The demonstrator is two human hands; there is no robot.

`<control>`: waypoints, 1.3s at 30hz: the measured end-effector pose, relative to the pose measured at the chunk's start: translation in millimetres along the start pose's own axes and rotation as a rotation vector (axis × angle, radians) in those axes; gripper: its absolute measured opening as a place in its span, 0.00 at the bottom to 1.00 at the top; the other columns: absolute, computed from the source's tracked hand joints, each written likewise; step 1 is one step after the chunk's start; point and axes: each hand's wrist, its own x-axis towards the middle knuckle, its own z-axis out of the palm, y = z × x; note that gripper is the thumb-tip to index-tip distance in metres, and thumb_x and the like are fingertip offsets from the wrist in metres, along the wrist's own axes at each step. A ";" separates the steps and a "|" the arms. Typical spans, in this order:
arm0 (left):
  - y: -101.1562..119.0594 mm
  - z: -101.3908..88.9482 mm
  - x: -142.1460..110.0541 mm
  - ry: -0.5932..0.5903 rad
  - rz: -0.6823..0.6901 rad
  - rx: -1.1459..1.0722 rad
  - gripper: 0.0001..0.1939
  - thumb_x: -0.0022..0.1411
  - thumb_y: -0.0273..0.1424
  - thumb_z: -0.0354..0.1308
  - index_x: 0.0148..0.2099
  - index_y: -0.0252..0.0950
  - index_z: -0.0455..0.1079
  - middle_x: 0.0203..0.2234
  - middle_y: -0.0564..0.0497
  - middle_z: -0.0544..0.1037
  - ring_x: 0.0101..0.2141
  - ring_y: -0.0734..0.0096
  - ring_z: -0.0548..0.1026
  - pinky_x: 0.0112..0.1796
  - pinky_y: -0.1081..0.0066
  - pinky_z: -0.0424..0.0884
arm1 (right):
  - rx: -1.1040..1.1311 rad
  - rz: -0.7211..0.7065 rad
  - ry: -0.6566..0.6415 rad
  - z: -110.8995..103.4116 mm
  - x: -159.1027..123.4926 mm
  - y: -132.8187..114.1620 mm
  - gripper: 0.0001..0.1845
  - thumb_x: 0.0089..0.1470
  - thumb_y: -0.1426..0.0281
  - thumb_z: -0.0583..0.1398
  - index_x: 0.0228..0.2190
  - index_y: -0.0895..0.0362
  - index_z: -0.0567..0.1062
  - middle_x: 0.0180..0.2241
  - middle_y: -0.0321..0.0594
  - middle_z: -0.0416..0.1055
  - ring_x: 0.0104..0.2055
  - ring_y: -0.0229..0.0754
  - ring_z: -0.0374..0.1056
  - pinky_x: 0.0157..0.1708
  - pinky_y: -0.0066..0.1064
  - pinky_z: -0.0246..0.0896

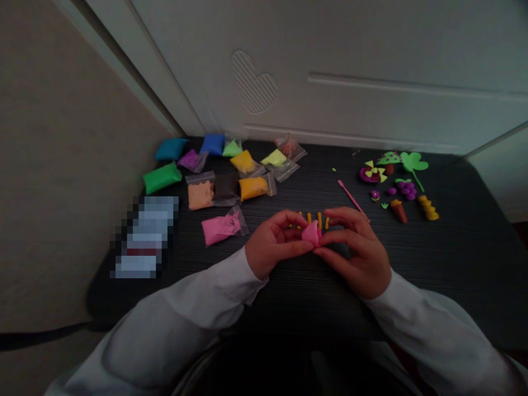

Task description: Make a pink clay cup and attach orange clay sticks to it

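Between my two hands, above the dark table, is a small piece of pink modelling clay (311, 234), folded into a cone-like shape. My left hand (274, 242) pinches it from the left between thumb and fingers. From the right, the thumb and fingertips of my right hand (358, 250) press on its edge. Just beyond the clay, several short yellow clay sticks (309, 219) lie in a row, partly hidden by my fingers. A pink modelling tool (350, 196) lies behind my right hand. To the left rests an opened bag of pink clay (220, 226).
Several bags of coloured clay, including a green one (162, 177) and an orange one (253, 187), lie at the back left. A blurred-out phone-like object (148, 236) is at the left edge. Finished clay pieces, such as purple grapes (407, 190) and a green clover (413, 163), sit at the right.
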 end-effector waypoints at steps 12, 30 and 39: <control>1.3 1.7 0.6 0.032 -0.014 -0.028 0.15 0.44 0.21 0.64 0.36 0.34 0.67 0.30 0.55 0.75 0.31 0.78 0.73 0.36 0.74 0.66 | -0.030 -0.020 -0.020 -4.3 -0.3 -2.2 0.10 0.44 0.73 0.63 0.32 0.53 0.73 0.46 0.40 0.64 0.48 0.45 0.60 0.47 0.45 0.58; 0.9 2.6 1.3 0.019 -0.055 -0.074 0.14 0.44 0.23 0.65 0.36 0.34 0.70 0.29 0.55 0.76 0.31 0.78 0.73 0.37 0.73 0.66 | -0.043 -0.041 -0.035 -5.7 -1.7 -0.3 0.12 0.45 0.76 0.61 0.34 0.53 0.72 0.49 0.41 0.60 0.49 0.46 0.58 0.47 0.45 0.60; 0.2 2.6 0.4 0.024 -0.069 -0.052 0.14 0.43 0.23 0.65 0.35 0.34 0.69 0.30 0.55 0.75 0.31 0.79 0.73 0.36 0.75 0.66 | -0.107 -0.107 0.001 -3.9 -1.0 -2.2 0.11 0.43 0.74 0.63 0.32 0.54 0.72 0.47 0.42 0.61 0.49 0.47 0.59 0.47 0.45 0.59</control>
